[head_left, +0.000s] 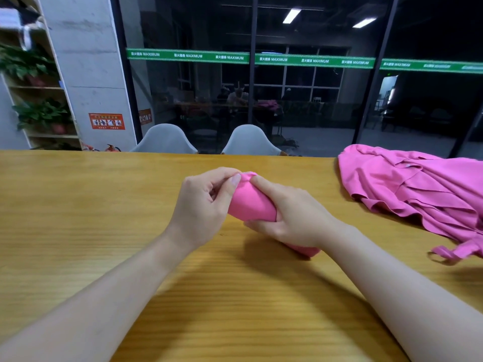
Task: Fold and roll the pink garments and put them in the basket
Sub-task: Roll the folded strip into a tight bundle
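Observation:
A tightly rolled pink garment (251, 202) lies between both hands just above the middle of the wooden table (78, 218). My right hand (292, 218) wraps round the roll's body, its index finger pressing on the far end. My left hand (201, 205) pinches the fabric at that far end with thumb and fingers. The roll's near end sticks out under my right wrist. A loose heap of pink garments (418, 194) is spread at the table's right side. No basket is in view.
Two grey chairs (251, 142) stand behind the table's far edge, in front of a dark glass wall. A shelf with potted plants (39, 113) is at the far left.

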Demonstrator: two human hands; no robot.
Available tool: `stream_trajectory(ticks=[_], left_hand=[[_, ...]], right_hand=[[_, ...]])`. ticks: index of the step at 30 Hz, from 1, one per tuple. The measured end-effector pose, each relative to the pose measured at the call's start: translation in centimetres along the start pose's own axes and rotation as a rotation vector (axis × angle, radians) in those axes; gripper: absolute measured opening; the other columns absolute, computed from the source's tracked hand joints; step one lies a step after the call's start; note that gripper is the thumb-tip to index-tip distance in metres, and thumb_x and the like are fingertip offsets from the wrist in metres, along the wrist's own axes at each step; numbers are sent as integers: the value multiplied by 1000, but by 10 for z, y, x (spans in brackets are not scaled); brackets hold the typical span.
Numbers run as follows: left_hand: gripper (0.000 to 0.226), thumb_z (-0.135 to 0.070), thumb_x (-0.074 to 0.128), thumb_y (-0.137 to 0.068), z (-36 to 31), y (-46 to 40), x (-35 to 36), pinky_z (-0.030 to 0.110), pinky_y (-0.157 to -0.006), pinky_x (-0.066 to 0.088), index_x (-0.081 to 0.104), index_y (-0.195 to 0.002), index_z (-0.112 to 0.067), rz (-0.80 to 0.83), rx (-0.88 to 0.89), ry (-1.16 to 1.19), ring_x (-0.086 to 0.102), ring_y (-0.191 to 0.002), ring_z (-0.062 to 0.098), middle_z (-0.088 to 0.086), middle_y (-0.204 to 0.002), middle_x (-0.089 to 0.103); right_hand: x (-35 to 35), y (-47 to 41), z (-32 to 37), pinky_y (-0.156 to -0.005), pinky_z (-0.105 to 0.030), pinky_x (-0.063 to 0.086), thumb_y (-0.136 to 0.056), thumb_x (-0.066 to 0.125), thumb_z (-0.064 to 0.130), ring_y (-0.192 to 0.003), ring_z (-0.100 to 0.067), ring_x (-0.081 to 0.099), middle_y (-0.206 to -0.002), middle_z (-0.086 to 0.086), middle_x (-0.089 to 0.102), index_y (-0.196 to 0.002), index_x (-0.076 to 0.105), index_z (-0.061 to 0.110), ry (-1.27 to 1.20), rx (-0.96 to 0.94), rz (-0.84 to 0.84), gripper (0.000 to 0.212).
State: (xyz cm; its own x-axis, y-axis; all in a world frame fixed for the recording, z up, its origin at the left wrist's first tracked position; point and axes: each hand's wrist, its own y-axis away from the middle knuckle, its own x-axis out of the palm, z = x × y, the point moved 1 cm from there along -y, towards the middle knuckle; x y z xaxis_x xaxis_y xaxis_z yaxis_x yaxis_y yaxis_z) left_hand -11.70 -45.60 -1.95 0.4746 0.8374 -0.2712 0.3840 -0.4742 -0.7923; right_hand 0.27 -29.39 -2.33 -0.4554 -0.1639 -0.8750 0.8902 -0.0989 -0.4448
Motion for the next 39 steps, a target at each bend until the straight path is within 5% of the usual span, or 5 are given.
stream_trajectory(ticks=[6,20,28,33,39], left_hand=[[18,-14,60,-100,4,8,14,35,-51,40,77,-99,-9,1,151,-153,46,-53,19,3,-63,62],[17,-19,58,-104,33,7,8,29,-55,35,69,-92,-21,117,-99,-149,41,-55,11,1,-59,52],[14,-18,59,-103,32,5,11,40,-58,48,62,-89,-18,104,-79,-124,55,-56,19,-1,-62,59],[8,-14,60,-102,12,13,30,15,-61,40,64,-95,-15,202,-15,-120,59,-60,5,-8,-68,67],[8,-13,62,-100,24,3,24,36,-67,51,64,-94,-17,30,13,-261,63,-67,12,-8,-69,65]], right_hand=[[-2,-1,-6,-83,-39,51,-86,67,59,-89,-15,60,-99,15,65,-151,17,56,-63,96,-5,82],[1,2,-13,-95,-41,49,-79,64,70,-115,-18,57,-131,16,62,-154,8,58,72,133,153,94],[11,2,-11,-81,-46,51,-75,74,62,-93,-27,61,-105,4,63,-114,36,30,-101,297,-69,64],[8,-5,-6,-78,-48,55,-79,79,44,-87,-22,66,-92,1,66,-110,42,22,-401,451,-288,53],[12,-6,-5,-85,-47,57,-68,82,57,-95,-19,69,-94,5,71,-125,41,33,-545,498,-301,74]])
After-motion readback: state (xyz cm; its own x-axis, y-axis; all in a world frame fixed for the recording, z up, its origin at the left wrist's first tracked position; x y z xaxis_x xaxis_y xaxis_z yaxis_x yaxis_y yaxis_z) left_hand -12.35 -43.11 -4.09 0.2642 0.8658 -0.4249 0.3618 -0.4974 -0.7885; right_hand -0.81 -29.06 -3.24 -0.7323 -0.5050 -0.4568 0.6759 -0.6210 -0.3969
